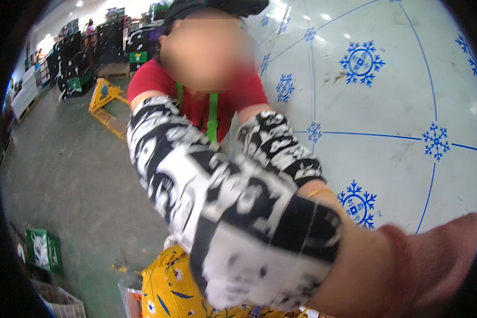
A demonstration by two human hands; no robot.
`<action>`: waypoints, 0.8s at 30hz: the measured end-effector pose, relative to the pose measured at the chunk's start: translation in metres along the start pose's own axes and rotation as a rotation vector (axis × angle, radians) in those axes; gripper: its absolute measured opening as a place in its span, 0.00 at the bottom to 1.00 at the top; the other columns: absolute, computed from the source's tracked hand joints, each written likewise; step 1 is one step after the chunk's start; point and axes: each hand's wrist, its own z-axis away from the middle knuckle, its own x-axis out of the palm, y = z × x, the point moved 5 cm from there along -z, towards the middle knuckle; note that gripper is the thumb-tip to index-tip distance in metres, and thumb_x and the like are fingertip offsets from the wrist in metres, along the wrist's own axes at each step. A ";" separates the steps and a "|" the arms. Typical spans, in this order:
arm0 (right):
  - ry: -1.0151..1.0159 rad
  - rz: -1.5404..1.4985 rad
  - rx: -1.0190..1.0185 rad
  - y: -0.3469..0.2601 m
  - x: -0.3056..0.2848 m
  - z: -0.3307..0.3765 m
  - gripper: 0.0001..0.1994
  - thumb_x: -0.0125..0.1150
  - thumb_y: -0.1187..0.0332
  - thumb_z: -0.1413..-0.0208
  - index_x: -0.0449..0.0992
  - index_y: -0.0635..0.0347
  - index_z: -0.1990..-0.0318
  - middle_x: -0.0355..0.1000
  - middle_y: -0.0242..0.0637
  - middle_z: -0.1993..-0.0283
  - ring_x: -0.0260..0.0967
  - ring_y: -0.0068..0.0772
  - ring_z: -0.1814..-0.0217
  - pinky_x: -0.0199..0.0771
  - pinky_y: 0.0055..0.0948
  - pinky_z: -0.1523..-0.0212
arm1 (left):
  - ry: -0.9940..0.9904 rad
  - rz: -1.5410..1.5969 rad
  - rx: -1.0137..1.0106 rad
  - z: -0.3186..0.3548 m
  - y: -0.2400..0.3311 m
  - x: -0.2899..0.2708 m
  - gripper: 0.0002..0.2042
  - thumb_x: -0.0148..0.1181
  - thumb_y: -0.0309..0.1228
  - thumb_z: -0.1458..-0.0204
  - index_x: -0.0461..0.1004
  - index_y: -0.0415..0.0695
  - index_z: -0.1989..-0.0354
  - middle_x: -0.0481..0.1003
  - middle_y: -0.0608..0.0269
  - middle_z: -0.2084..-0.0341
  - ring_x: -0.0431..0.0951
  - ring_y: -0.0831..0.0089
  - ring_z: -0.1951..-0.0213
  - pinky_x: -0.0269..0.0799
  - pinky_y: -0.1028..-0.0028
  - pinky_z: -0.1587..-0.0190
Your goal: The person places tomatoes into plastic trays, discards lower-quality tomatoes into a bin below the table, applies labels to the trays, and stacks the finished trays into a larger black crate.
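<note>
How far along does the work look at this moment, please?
Nothing finished shows. A co-worker's sleeved arm reaches close to the camera, and its hand fills the lower right with nothing visible in it. The wearer's own hands are out of view. The green crate of white items sits on the floor, away from anyone.

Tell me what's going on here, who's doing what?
A person in a red top faces the camera, reaching toward it with both arms in black-and-white patterned sleeves. One hand is right by the lens, blurred; whether it holds anything can't be told. Behind is a white panel with blue snowflakes; a green crate sits on the floor.
</note>
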 end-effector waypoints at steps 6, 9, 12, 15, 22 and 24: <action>0.017 0.009 0.014 -0.010 -0.027 0.005 0.07 0.55 0.61 0.51 0.68 0.53 0.70 0.65 0.28 0.70 0.60 0.31 0.62 0.61 0.38 0.55 | -0.131 0.010 0.031 -0.005 0.002 -0.001 0.15 0.49 0.45 0.52 0.62 0.68 0.54 0.67 0.65 0.56 0.63 0.60 0.46 0.44 0.38 0.49; 0.104 0.124 -0.006 -0.008 -0.052 0.001 0.07 0.55 0.61 0.52 0.69 0.53 0.70 0.65 0.28 0.71 0.60 0.31 0.62 0.61 0.38 0.54 | -0.109 -0.118 0.089 -0.003 0.006 0.007 0.28 0.55 0.50 0.56 0.54 0.68 0.44 0.61 0.61 0.53 0.56 0.59 0.42 0.32 0.37 0.44; -0.229 -0.075 -0.002 -0.005 -0.062 -0.012 0.06 0.59 0.64 0.54 0.70 0.50 0.70 0.67 0.28 0.70 0.61 0.32 0.62 0.60 0.38 0.54 | -0.205 -0.092 0.034 0.010 -0.002 -0.003 0.27 0.53 0.38 0.57 0.54 0.68 0.46 0.54 0.58 0.45 0.52 0.58 0.40 0.29 0.37 0.44; -0.159 -0.155 0.059 -0.001 -0.028 -0.022 0.09 0.63 0.70 0.60 0.73 0.50 0.69 0.69 0.27 0.70 0.63 0.31 0.65 0.58 0.35 0.57 | -0.252 -0.127 -0.021 0.009 -0.031 -0.021 0.29 0.55 0.39 0.59 0.54 0.70 0.46 0.57 0.56 0.46 0.55 0.58 0.42 0.28 0.40 0.42; 0.099 -0.248 -0.006 0.006 0.069 -0.040 0.08 0.56 0.65 0.59 0.76 0.49 0.68 0.70 0.25 0.65 0.60 0.27 0.66 0.57 0.31 0.64 | -0.165 -0.472 -0.408 0.011 -0.127 -0.083 0.32 0.58 0.37 0.60 0.51 0.61 0.44 0.56 0.52 0.45 0.54 0.57 0.42 0.32 0.47 0.41; 0.092 -0.240 0.000 0.012 0.106 -0.033 0.13 0.55 0.65 0.63 0.76 0.48 0.65 0.69 0.23 0.64 0.60 0.26 0.64 0.55 0.30 0.62 | -0.160 -0.525 -0.535 0.020 -0.150 -0.093 0.33 0.58 0.36 0.60 0.50 0.57 0.44 0.55 0.51 0.45 0.54 0.57 0.42 0.34 0.49 0.41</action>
